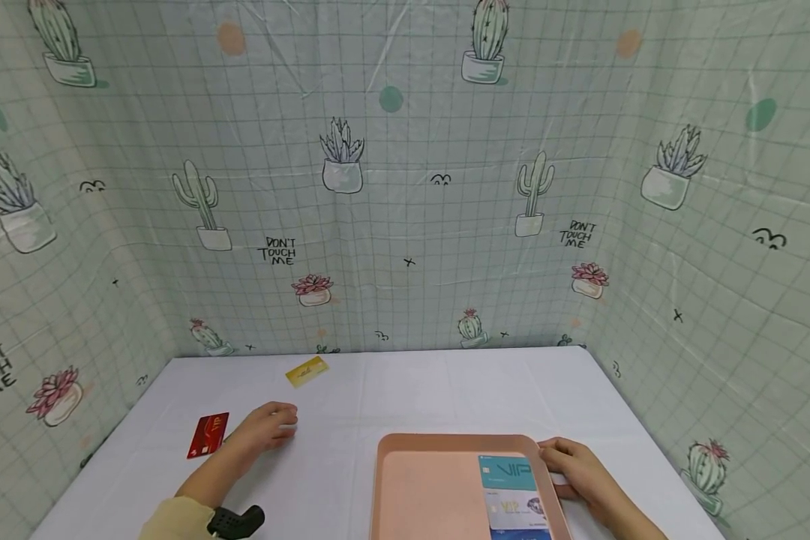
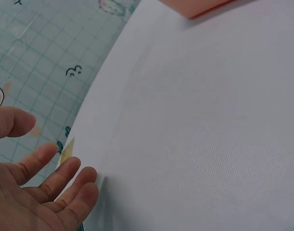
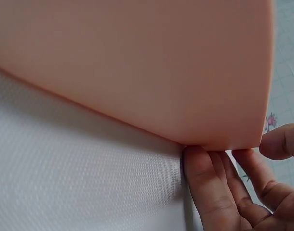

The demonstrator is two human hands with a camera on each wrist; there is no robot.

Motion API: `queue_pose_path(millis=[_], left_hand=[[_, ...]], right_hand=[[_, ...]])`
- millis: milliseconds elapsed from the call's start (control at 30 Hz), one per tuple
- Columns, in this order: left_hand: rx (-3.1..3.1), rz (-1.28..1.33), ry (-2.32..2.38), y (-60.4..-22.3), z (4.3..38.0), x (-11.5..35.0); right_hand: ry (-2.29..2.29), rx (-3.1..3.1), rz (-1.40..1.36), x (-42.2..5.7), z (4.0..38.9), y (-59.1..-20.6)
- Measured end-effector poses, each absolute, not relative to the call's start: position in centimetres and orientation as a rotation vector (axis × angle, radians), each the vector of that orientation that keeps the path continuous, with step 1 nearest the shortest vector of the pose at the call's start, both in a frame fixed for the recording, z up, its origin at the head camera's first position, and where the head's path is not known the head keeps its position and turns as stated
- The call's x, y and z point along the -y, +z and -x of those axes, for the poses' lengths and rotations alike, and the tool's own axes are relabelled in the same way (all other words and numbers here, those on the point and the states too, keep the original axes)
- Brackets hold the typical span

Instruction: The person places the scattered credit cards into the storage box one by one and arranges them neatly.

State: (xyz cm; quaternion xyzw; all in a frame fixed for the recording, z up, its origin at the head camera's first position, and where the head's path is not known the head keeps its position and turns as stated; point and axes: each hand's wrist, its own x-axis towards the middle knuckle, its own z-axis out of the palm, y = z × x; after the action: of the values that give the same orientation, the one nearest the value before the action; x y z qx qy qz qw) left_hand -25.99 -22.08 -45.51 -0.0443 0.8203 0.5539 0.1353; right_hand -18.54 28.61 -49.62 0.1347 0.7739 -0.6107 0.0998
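Note:
A pink tray [image 1: 432, 487] sits at the front of the table, its near part cut off by the frame. Along its right side lie a teal VIP card [image 1: 502, 472], a silver VIP card [image 1: 506, 510] and a blue card [image 1: 521, 535]. My right hand [image 1: 580, 472] grips the tray's right rim near the far corner, thumb at the edge and fingers against the outer wall. Over the table, my left hand [image 1: 266, 427] holds nothing, its fingers [image 2: 65, 178] apart and slightly bent. It is nearest a red VIP card [image 1: 208, 435]; a yellow card [image 1: 307, 371] lies farther back.
A white cloth covers the table [image 1: 432, 390]. Its back edge meets a grid-patterned curtain [image 1: 405, 225] printed with cacti, which also hangs on both sides. A black band [image 1: 236, 522] is on the left wrist, by a pale yellow sleeve [image 1: 175, 520].

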Motion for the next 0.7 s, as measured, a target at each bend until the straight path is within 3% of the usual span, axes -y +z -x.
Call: queue_pose_path(millis=[700], left_hand=[[-2.367,0.210,1.573,-46.1,26.2,25.8]], right_hand=[[-1.794,-2.319,-0.436,-28.3,18.5,-49.6]])
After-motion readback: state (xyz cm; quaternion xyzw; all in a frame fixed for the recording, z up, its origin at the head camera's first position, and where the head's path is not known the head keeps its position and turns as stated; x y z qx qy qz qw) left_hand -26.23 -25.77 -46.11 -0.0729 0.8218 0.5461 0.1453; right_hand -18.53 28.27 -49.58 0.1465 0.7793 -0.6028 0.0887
